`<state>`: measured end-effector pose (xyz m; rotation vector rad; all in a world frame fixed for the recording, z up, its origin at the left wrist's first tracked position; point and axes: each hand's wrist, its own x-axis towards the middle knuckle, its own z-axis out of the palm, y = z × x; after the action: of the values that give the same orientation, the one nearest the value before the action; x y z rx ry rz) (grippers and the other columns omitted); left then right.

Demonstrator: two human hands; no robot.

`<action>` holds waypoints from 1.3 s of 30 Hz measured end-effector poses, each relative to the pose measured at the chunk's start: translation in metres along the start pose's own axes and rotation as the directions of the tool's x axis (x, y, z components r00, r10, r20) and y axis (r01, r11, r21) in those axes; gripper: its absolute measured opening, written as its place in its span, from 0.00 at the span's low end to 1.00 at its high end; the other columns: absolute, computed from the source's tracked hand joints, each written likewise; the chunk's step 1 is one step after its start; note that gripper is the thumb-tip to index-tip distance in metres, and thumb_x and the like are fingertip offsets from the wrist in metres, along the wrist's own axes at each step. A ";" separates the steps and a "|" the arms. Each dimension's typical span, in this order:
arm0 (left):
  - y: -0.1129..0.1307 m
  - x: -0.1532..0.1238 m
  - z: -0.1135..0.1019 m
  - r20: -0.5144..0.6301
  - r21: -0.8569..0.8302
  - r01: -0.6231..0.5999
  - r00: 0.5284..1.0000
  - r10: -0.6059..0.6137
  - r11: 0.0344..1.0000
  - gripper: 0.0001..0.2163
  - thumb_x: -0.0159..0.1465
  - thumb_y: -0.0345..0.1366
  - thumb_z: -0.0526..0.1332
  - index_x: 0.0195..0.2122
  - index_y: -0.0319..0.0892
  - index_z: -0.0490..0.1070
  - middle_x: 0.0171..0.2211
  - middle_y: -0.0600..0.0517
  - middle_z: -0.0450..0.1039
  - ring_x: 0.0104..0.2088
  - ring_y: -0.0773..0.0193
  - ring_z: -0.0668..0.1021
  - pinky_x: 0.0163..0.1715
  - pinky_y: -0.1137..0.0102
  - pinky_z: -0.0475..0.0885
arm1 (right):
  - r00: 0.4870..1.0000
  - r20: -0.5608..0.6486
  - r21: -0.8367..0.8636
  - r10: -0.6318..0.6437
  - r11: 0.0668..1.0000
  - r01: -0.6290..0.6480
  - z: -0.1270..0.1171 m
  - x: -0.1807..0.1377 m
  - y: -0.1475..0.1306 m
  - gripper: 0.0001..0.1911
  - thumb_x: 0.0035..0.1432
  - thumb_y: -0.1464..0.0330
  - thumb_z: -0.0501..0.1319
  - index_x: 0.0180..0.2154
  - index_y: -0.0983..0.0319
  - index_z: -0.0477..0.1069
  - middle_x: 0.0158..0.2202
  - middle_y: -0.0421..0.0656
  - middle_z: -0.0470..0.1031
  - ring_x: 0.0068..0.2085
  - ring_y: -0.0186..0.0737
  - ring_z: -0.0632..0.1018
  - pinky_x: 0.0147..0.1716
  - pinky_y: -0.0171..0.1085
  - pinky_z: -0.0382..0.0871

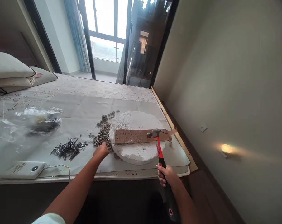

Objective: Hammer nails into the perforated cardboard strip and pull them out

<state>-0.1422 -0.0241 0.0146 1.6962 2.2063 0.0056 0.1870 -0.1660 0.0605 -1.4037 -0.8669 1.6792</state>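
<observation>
Right hand (168, 176) clenched around hammer (159, 147); left hand (101, 151) beside small stones (103, 133), grasp unclear.
Mattress (91, 87) runs beyond both hands, grey sheet (89, 121) laid over it. White slab (131, 153), round, on grey sheet, ahead of and between hands. Plastic bag (5, 126) well off to left of left hand, clear film, blurry. Brown strip (131, 136) flat across white slab, ahead of right hand, rows of small dots. Hammer points away from right hand, head over right part of brown strip; contact can't be told. Power bank (26, 169), white, cable (58, 165) attached, left of and nearer than left hand. Dark nails (67, 149) loosely piled left of left hand. Small stones heaped just beyond left hand, along left side of white slab; fingers mostly hidden, can't tell if holding any.
</observation>
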 end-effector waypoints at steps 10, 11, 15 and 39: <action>0.047 -0.046 -0.063 -0.145 -0.750 -0.304 0.942 0.302 0.588 0.26 0.47 0.39 0.62 0.47 0.41 0.61 0.32 0.50 0.74 0.29 0.60 0.77 0.27 0.68 0.72 | 0.998 0.060 0.007 0.022 1.000 -0.023 -0.005 -0.012 -0.007 0.24 0.41 0.51 0.61 0.28 0.58 0.51 0.11 0.26 0.54 0.10 0.24 0.55 0.06 0.27 0.51; 0.059 -0.050 -0.062 -0.156 -0.801 -0.316 0.930 0.333 0.509 0.29 0.47 0.40 0.63 0.50 0.41 0.60 0.32 0.50 0.74 0.31 0.60 0.78 0.29 0.66 0.73 | 0.997 0.071 0.009 0.026 1.000 -0.027 -0.005 -0.013 -0.008 0.24 0.42 0.51 0.61 0.28 0.58 0.51 0.12 0.26 0.54 0.10 0.24 0.55 0.07 0.27 0.51; 0.105 -0.051 -0.044 -0.235 -0.821 -0.388 0.898 0.373 0.419 0.35 0.49 0.42 0.64 0.58 0.40 0.55 0.28 0.52 0.74 0.33 0.59 0.78 0.34 0.63 0.74 | 0.993 0.108 0.027 0.038 0.999 -0.041 -0.006 -0.017 -0.013 0.24 0.42 0.50 0.61 0.28 0.57 0.50 0.12 0.25 0.53 0.10 0.24 0.54 0.06 0.27 0.51; 0.194 -0.007 0.023 -0.454 -0.342 -0.657 0.742 0.494 0.672 0.28 0.55 0.29 0.59 0.58 0.42 0.58 0.27 0.54 0.74 0.27 0.68 0.75 0.30 0.74 0.69 | 0.995 0.067 0.078 0.067 0.994 -0.073 -0.031 -0.020 0.007 0.22 0.46 0.50 0.59 0.28 0.57 0.51 0.11 0.26 0.51 0.09 0.24 0.51 0.05 0.27 0.50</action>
<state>0.0471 0.0185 0.0369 2.1021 1.5206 0.9915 0.2185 -0.1858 0.0585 -1.3460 -0.7848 1.8011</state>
